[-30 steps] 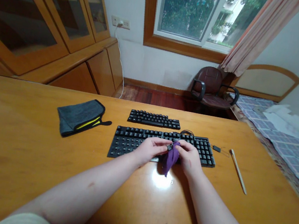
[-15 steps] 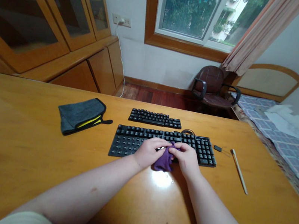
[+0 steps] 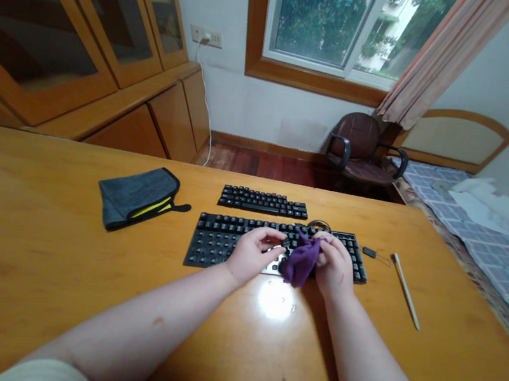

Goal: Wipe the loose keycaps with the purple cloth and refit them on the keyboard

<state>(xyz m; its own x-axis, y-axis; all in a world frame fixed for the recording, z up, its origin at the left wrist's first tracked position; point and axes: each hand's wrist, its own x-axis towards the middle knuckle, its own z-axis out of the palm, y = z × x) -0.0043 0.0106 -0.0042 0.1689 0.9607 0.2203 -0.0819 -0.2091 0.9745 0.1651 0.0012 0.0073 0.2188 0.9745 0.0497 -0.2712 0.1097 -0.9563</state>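
A long black keyboard [image 3: 222, 241] lies on the wooden desk [image 3: 33, 245] in front of me. My right hand [image 3: 336, 266] is closed on a purple cloth [image 3: 301, 261], which hangs over the keyboard's middle. My left hand [image 3: 252, 254] rests on the keys just left of the cloth, with its fingertips pinched near a small dark piece, perhaps a keycap, that I cannot make out. A bare light patch shows on the keyboard under that hand.
A smaller black keyboard [image 3: 263, 201] lies behind the long one. A grey pouch with a yellow zip [image 3: 137, 198] sits at the left. A thin pale stick [image 3: 405, 290] and a small black tool [image 3: 369, 252] lie at the right. Behind the desk are a brown armchair [image 3: 362, 148] and cabinets [image 3: 89, 42].
My right hand has lifted the purple cloth up and to the right. My left hand has opened away from the cloth and now rests on the keys.
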